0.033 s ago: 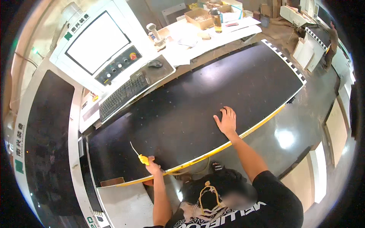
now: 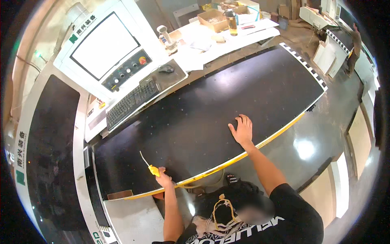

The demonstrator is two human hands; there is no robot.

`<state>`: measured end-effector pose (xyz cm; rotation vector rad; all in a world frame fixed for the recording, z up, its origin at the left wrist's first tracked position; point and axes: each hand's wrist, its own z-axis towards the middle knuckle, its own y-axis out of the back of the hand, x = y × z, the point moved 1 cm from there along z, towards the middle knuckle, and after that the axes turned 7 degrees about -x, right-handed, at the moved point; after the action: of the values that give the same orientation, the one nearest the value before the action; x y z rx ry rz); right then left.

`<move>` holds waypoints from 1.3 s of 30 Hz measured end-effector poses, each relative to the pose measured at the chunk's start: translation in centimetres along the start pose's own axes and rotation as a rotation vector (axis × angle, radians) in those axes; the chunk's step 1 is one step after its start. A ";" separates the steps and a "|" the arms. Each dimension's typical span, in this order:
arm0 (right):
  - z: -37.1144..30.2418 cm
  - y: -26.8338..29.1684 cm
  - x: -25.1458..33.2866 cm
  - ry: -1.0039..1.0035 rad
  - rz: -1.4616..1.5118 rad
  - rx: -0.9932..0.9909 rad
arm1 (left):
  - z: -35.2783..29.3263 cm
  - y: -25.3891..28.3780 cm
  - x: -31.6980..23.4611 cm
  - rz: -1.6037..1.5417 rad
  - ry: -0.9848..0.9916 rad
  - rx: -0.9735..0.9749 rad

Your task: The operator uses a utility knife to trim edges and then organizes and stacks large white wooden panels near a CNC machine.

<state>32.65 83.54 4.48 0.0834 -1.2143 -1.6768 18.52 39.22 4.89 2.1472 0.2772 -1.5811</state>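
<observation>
My left hand (image 2: 163, 179) is closed around a yellow air blow gun (image 2: 154, 170) near the front edge of a long dark table (image 2: 195, 122). The gun's thin metal nozzle points away from me and to the left, above the dark surface. Farther right, my right hand (image 2: 243, 131) rests palm down on the same surface, fingers stretched out, holding nothing. Small dots are scattered over the tabletop. A yellow strip (image 2: 219, 167) runs along its near edge.
Beyond the table's left half stands a machine console with a bright screen (image 2: 106, 45), a keyboard (image 2: 133, 102) and a mouse (image 2: 165, 68). A white side table at the back carries a handheld scanner (image 2: 163, 31), a bottle (image 2: 232, 23) and an open box (image 2: 214, 20). Boards (image 2: 325, 191) lean at the right.
</observation>
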 end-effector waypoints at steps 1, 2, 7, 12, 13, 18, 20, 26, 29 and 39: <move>0.1 0.0 0.0 -0.003 0.001 0.003 | 0.3 -0.1 0.5 -0.012 -0.050 -0.034; 0.1 0.0 0.0 -0.028 -0.006 0.016 | 0.6 -0.2 1.2 0.074 -0.057 0.016; 0.1 0.0 0.3 -0.001 -0.042 0.013 | 0.4 0.8 3.8 0.227 -0.292 0.066; 0.2 0.1 0.5 0.005 -0.065 0.031 | -0.7 1.0 5.2 0.111 -0.302 0.075; 0.2 0.2 0.6 0.002 -0.065 0.044 | -0.8 1.0 5.2 0.084 -0.341 0.081; 0.1 0.0 0.6 0.024 -0.081 0.037 | -1.6 1.2 4.6 0.171 -0.340 0.090; 0.0 -0.1 0.5 0.000 -0.081 0.040 | -2.1 1.4 4.1 0.102 -0.343 0.104; 0.1 -0.1 0.4 -0.028 -0.060 0.056 | -3.0 1.3 3.1 -0.031 -0.292 0.132; 0.1 0.0 0.6 -0.024 -0.064 0.037 | -2.8 1.4 3.2 -0.050 -0.267 0.142; -0.1 -0.2 0.3 0.006 -0.064 -0.001 | -2.7 1.6 3.4 -0.048 -0.260 0.184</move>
<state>32.40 83.18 4.38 0.1276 -1.2181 -1.7310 22.53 38.69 2.76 2.0476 0.1025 -1.9564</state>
